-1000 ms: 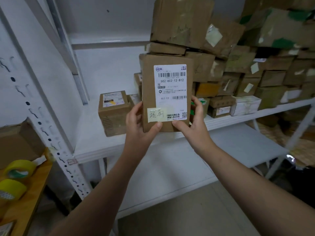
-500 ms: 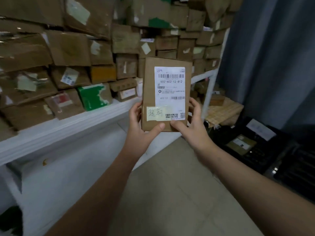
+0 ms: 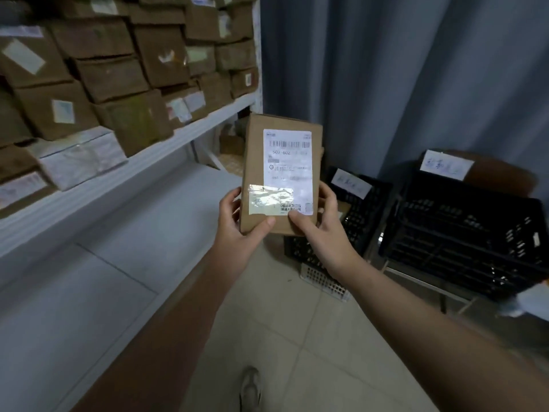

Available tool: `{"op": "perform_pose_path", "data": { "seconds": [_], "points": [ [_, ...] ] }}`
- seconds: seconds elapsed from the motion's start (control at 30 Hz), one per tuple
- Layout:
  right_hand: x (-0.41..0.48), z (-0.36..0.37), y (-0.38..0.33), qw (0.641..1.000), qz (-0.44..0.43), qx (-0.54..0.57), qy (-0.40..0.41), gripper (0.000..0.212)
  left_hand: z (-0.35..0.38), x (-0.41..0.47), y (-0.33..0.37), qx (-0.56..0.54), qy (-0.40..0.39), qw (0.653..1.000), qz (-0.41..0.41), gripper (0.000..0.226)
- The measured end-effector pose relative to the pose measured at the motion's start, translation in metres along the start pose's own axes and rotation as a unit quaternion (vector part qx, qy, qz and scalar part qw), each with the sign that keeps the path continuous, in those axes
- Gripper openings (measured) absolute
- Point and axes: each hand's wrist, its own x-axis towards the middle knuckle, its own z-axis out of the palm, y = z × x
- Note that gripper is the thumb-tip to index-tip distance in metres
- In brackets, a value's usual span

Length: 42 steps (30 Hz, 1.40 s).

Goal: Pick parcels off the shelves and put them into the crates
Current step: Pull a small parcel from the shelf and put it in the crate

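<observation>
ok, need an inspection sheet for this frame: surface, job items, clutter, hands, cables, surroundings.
Surface: white shelf on the left, packed with cardboard boxes; the lower shelf board is bare.
Job's things: brown parcel with a white shipping label, held upright; two black crates with handwritten paper tags ahead on the right.
Clutter: white perforated basket on the floor under the nearer crate.
Grippers: left hand and right hand both grip the parcel's lower edge, thumbs on the front.
Cables: nothing seen.
Surroundings: grey curtain, tiled floor, a shoe at the bottom edge.
</observation>
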Motion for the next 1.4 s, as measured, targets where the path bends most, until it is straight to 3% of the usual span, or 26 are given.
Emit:
{"op": "perform_pose_path", "data": {
  "seconds": [0.27,0.57,0.87,1.03,1.13,1.2,1.4],
  "points": [
    [0.109,-0.008,0.065,0.994,0.097,0.019,0.043,0.069,0.019,0.119,-0.071,0.014,-0.048,0.993,-0.103,0.030],
    [0.203,-0.038,0.132,0.980,0.167,0.040,0.101,0.064,0.057,0.253,-0.144,0.027,-0.157,0.957,-0.243,0.039],
    [0.295,-0.144,0.210,0.968,0.194,-0.029,0.155,0.065,0.181,0.335,-0.211,0.042,-0.220,0.929,-0.294,0.065],
    [0.349,-0.209,0.257,0.954,0.263,-0.031,0.142,0.075,0.252,0.373,-0.255,0.100,-0.279,0.909,-0.294,0.083],
    [0.376,-0.244,0.285,0.927,0.340,-0.078,0.138,0.111,0.294,0.381,-0.283,0.127,-0.365,0.885,-0.259,0.104],
    [0.397,-0.261,0.304,0.906,0.377,-0.137,0.136,0.124,0.318,0.390,-0.300,0.132,-0.392,0.874,-0.256,0.112],
    [0.447,-0.283,0.373,0.852,0.445,-0.240,0.134,0.140,0.372,0.426,-0.360,0.078,-0.431,0.868,-0.234,0.089]
  ]
}}
